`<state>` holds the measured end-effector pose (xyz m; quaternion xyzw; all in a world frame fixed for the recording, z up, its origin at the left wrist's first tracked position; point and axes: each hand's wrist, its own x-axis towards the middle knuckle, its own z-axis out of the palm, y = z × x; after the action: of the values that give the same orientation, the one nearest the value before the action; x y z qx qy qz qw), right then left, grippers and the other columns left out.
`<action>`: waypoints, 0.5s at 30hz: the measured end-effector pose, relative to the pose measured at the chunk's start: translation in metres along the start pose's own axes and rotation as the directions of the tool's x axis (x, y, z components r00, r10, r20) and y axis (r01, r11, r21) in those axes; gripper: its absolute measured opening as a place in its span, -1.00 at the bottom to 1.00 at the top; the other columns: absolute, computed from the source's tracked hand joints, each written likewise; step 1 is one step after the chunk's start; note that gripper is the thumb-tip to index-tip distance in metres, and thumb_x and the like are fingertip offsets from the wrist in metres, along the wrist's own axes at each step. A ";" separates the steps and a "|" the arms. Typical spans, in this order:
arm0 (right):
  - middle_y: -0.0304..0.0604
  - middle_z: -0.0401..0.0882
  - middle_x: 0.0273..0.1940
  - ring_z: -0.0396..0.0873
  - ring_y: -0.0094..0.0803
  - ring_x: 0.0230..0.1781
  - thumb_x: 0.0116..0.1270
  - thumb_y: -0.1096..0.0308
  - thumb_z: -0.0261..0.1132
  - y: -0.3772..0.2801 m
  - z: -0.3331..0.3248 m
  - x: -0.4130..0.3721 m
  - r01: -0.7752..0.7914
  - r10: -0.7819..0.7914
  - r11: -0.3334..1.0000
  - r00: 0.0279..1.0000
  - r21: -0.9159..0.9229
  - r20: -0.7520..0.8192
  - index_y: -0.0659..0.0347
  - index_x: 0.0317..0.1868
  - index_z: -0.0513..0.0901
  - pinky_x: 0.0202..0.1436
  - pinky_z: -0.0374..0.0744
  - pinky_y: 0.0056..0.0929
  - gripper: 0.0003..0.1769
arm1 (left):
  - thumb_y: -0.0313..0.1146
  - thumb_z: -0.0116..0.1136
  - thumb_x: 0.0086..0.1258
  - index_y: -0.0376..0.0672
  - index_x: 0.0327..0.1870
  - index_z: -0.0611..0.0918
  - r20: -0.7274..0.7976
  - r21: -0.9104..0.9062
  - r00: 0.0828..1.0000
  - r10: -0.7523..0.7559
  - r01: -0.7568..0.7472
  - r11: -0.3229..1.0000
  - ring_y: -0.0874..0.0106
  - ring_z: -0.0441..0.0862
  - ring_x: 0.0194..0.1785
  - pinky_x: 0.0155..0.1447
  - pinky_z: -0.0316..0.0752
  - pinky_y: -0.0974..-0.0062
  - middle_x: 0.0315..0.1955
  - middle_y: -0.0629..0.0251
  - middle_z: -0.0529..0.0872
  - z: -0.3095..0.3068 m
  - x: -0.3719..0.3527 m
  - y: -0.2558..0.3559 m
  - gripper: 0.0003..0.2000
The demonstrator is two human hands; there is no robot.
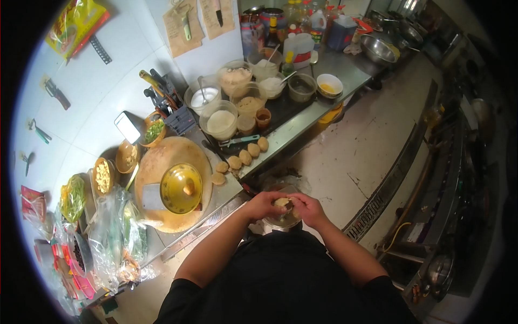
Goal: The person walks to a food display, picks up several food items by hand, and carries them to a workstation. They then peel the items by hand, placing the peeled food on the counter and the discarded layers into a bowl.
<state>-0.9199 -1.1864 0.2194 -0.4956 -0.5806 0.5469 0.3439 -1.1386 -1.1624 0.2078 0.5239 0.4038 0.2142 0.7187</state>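
Observation:
Both hands meet in front of my body over a bin (278,222) below the counter edge. My left hand (264,205) is closed round a brown potato (282,203) with a pale peeled patch. Against its right side are the bent fingers of my right hand (307,209); whatever they grip is too small to make out. Several brown potatoes (245,157) lie in a row along the counter edge. On the round wooden board (152,160) stands a yellow bowl (174,201) with a peeled piece (189,188) in it, beside a cleaver blade (153,196).
Tubs of powders (222,122), a white bowl (329,85) and a green-handled tool (240,140) stand or lie on the counter (302,119). A knife rack (181,120), phone (127,127) and plastic bags (108,237) are at the left. A stove (431,216) lines the right.

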 end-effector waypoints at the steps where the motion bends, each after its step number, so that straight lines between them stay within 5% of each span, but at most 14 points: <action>1: -0.06 0.74 -0.12 0.67 -0.44 -0.09 0.51 0.31 0.19 0.005 0.000 0.000 -0.001 0.001 1.000 1.000 0.000 0.001 0.27 0.07 0.67 0.05 0.58 -0.47 -0.72 | -0.35 0.40 0.31 -0.22 0.21 0.59 -0.004 -0.077 1.000 0.014 -0.014 0.997 0.48 0.64 -0.11 -0.10 0.63 0.50 -0.12 0.28 0.69 0.001 0.001 -0.002 -0.55; 4: -0.08 0.74 -0.11 0.65 -0.52 -0.09 0.49 0.29 0.22 0.014 -0.003 0.002 -0.067 0.071 0.996 0.995 0.054 -0.076 0.23 0.14 0.65 0.04 0.57 -0.50 -0.69 | -0.34 0.38 0.33 -0.23 0.25 0.54 -0.034 -0.156 0.999 -0.022 0.017 0.988 0.48 0.64 -0.09 -0.10 0.64 0.50 -0.07 0.25 0.68 0.000 0.001 -0.005 -0.52; 7: -0.07 0.74 -0.08 0.68 -0.43 -0.11 0.46 0.25 0.26 0.005 -0.007 0.002 -0.244 0.241 0.965 0.970 -0.093 -0.040 0.12 0.23 0.62 0.03 0.58 -0.46 -0.62 | -0.33 0.37 0.35 -0.24 0.27 0.53 -0.036 -0.134 0.998 -0.058 0.053 0.990 0.48 0.65 -0.09 -0.10 0.64 0.50 -0.04 0.23 0.68 -0.004 0.002 -0.009 -0.51; 9: -0.07 0.72 -0.10 0.70 -0.26 -0.14 0.41 0.22 0.29 -0.010 -0.008 -0.004 -0.059 0.063 0.977 0.998 -0.205 0.010 0.02 0.28 0.60 0.01 0.60 -0.37 -0.56 | -0.32 0.36 0.36 -0.24 0.28 0.52 -0.013 -0.109 0.999 -0.044 0.042 0.993 0.48 0.65 -0.09 -0.10 0.64 0.50 -0.04 0.23 0.68 -0.005 0.003 -0.008 -0.51; 10: -0.07 0.72 -0.10 0.70 -0.26 -0.14 0.41 0.22 0.29 -0.015 -0.010 -0.004 -0.061 0.064 0.977 0.998 -0.205 0.010 0.02 0.28 0.60 0.01 0.60 -0.37 -0.56 | -0.42 0.30 0.40 -0.28 0.36 0.43 0.002 -0.097 0.998 -0.067 0.067 0.993 0.40 0.66 0.01 0.07 0.62 0.43 0.04 0.18 0.66 -0.004 0.004 -0.006 -0.48; 12: -0.06 0.68 -0.14 0.67 -0.10 -0.15 0.39 0.24 0.29 -0.022 -0.014 -0.002 0.259 -0.196 0.884 0.961 -0.389 0.193 -0.03 0.26 0.61 -0.03 0.61 -0.28 -0.57 | -0.53 0.23 0.43 -0.33 0.43 0.33 0.017 -0.085 0.996 -0.091 0.092 0.992 0.33 0.67 0.11 0.24 0.60 0.35 0.12 0.14 0.64 -0.003 0.004 -0.003 -0.44; 15: -0.06 0.66 -0.17 0.65 -0.10 -0.14 0.40 0.27 0.27 -0.028 -0.013 -0.002 0.264 -0.201 0.860 0.962 -0.436 0.186 -0.01 0.21 0.64 -0.04 0.62 -0.28 -0.62 | -0.50 0.21 0.47 -0.34 0.45 0.33 0.082 -0.036 0.993 -0.084 0.087 0.996 0.36 0.65 0.14 0.26 0.58 0.37 0.14 0.16 0.64 -0.001 0.004 0.001 -0.45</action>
<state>-0.9127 -1.1816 0.2489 -0.4505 -0.7702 0.3815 0.2415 -1.1373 -1.1586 0.2069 0.4998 0.3925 0.1699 0.7532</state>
